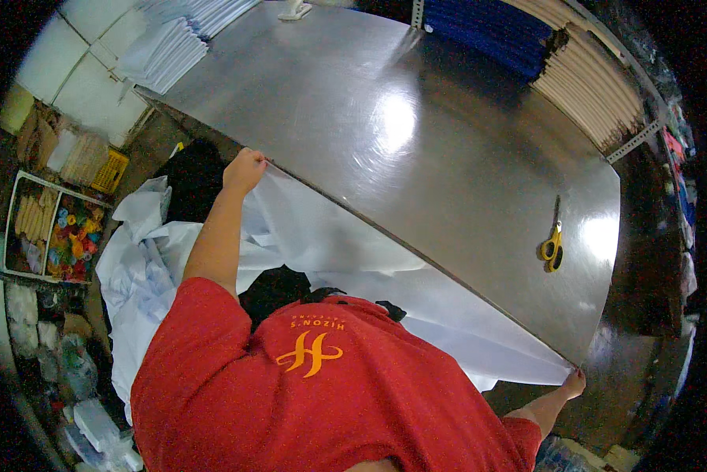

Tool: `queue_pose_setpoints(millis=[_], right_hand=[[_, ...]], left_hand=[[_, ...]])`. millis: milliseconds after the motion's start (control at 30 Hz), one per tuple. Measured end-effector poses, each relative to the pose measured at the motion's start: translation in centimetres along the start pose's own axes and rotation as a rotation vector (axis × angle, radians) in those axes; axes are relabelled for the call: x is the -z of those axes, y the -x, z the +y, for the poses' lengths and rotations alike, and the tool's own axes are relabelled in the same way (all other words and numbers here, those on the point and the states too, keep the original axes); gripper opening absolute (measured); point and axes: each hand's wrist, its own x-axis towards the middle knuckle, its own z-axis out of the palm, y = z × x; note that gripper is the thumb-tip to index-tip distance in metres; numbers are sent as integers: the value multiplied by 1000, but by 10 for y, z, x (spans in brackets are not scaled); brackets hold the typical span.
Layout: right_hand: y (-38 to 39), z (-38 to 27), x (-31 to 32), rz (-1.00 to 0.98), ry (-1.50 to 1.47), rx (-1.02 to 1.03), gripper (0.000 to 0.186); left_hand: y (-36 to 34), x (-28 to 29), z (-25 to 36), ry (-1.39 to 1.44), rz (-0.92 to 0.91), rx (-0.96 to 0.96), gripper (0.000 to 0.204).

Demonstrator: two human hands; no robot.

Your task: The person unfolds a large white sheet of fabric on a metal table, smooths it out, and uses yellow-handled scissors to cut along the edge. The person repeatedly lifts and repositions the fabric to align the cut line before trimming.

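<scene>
My left hand [245, 165] is closed on a corner of a large white cloth [330, 244] at the near edge of the steel table [314, 110]. My right hand [573, 382] pinches the same cloth's edge at the table's right corner, so it stretches between both hands along that edge. The rest of the cloth hangs below the tabletop and bunches at the left. Yellow-handled scissors [553, 247] lie on the tabletop above my right hand. My red shirt fills the lower middle, with black material [273, 293] just beyond it.
Folded white cloths [166, 57] lie beyond the table's left end. Blue [483, 35] and cream [589, 90] stacks sit along the far side beside metal framing. Left are a bin of colourful small items [70, 236], a yellow crate [111, 173], plastic bags and a dark bundle [192, 181].
</scene>
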Motion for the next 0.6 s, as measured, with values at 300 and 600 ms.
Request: queue_pose_setpoints(millis=[300,600], right_hand=[[1,-8,3,32,53,0,31],[5,-13,8,15,154,153,34]], left_hand=[[5,30,19,-7,-203,241,28],[1,10,13,73,-167,240,33]])
